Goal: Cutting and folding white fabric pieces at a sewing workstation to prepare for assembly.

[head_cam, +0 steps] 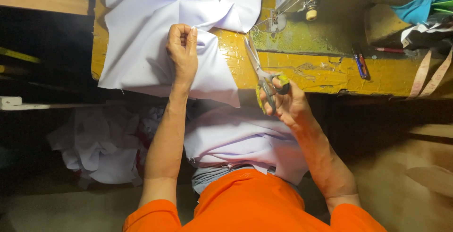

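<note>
A left hand (pixel 183 52) pinches a fold of pale lilac cloth (pixel 155 29) spread over the worn yellow bench (pixel 330 74); at right, the right hand (pixel 288 102) grips steel scissors (pixel 262 78), blades closed. Keeping the fabric taut should steady any cut.

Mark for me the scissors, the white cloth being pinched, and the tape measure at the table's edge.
scissors (pixel 258 69), head view, on the shut blades above the right hand.
white cloth (pixel 141 29), head view, on the flat spread part left of the left hand.
tape measure (pixel 420 78), head view, on the hanging strip.
</note>
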